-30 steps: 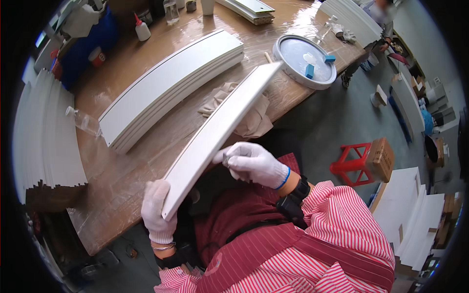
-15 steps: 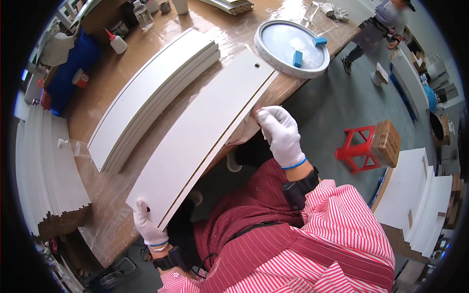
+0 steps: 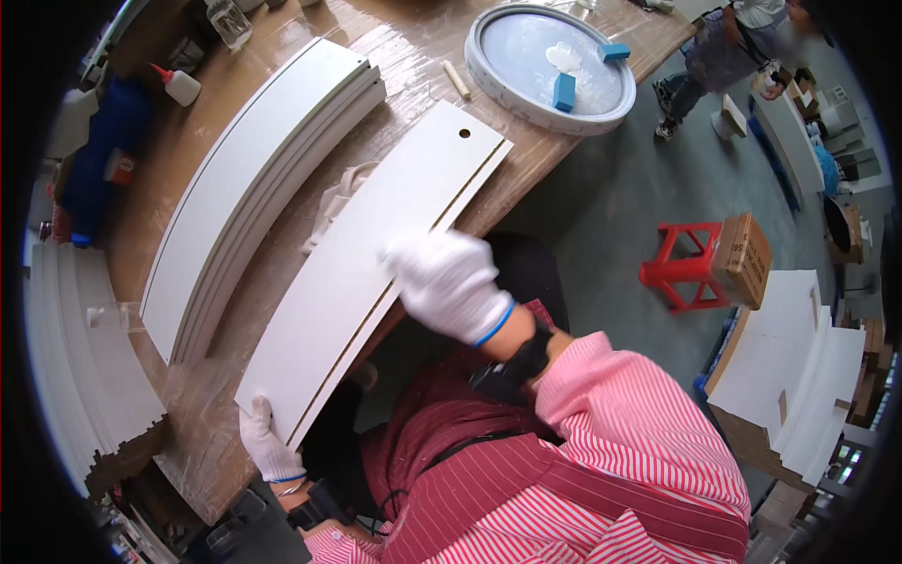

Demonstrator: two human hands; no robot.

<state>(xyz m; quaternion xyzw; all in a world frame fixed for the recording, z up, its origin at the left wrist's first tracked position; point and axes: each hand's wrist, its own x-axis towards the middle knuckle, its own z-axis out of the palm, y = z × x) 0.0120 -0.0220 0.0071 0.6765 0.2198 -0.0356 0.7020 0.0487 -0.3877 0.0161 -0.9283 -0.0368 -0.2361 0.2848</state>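
Head view: long white panel (image 3: 362,282), smooth, flat, hole near far end, groove along right edge, lying on brown desk (image 3: 188,188) beside stack (image 3: 254,188). Left hand (image 3: 266,444) gloved, gripping near corner. Right hand (image 3: 446,282) gloved, fingers spread flat on panel edge.

Bright, even overhead light; glare on the tabletop (image 3: 413,42); right hand (image 3: 451,282) motion-blurred; fisheye bends edges, with black vignette corners.
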